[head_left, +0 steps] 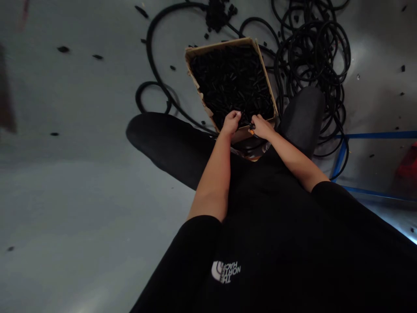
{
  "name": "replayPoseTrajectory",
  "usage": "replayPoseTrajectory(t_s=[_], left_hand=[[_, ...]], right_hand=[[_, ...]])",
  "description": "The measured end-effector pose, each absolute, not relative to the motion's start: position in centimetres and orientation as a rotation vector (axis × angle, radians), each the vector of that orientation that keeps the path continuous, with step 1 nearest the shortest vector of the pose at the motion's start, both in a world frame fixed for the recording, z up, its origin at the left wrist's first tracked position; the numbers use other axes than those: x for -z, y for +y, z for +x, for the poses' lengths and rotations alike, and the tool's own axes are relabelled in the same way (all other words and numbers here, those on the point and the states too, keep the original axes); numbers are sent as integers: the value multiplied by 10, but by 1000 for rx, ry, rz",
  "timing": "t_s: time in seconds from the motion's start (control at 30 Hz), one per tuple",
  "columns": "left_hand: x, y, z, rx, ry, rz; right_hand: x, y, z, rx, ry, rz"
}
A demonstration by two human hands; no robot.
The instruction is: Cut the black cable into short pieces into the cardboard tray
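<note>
A cardboard box (pixel 264 71) full of short black tube pieces (pixel 231 78) stands between my legs. Over its near edge, my left hand (pixel 231 123) is closed in a pinch; whatever its fingertips hold is too dark to make out against the black pieces. Just to the right, my right hand (pixel 262 127) is closed around a small tool with an orange and black handle (pixel 251 131). The tool's working end points toward my left fingertips and is hard to see. The two hands are close together but apart.
A tangled heap of black hose (pixel 314 52) lies on the floor right of the box, and one hose loop (pixel 150 48) curves around on the left. A pile of black pieces (pixel 216 15) sits beyond the box. Blue tape (pixel 381 135) marks the floor at right.
</note>
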State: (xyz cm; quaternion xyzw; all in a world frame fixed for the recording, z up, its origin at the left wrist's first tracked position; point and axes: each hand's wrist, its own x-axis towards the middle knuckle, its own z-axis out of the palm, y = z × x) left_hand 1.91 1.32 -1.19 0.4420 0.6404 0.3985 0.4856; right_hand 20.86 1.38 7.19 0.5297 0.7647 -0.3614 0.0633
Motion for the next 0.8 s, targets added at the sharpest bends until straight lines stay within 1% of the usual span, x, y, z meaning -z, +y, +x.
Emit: replayPoseTrajectory(t_s=[0.17, 0.37, 0.43, 0.5, 0.67, 0.8], left_hand=[[12, 14, 16, -927, 1673, 939], [5, 6, 16, -777, 1539, 1160], [1, 4, 18, -764, 1512, 1257], [-1, 4, 18, -756, 1518, 1300], [3, 8, 11, -800, 1618, 1287], [11, 9, 10, -701, 1666, 1202]], right_hand=[[-78, 17, 207, 1197, 2253, 1744], [-77, 23, 208, 1687, 1906, 2059], [-75, 22, 207, 1746, 1862, 2079], [-72, 22, 207, 1691, 1918, 2057], [-63, 24, 206, 1398, 2178, 1972], [-59, 24, 208, 1339, 2204, 1890]])
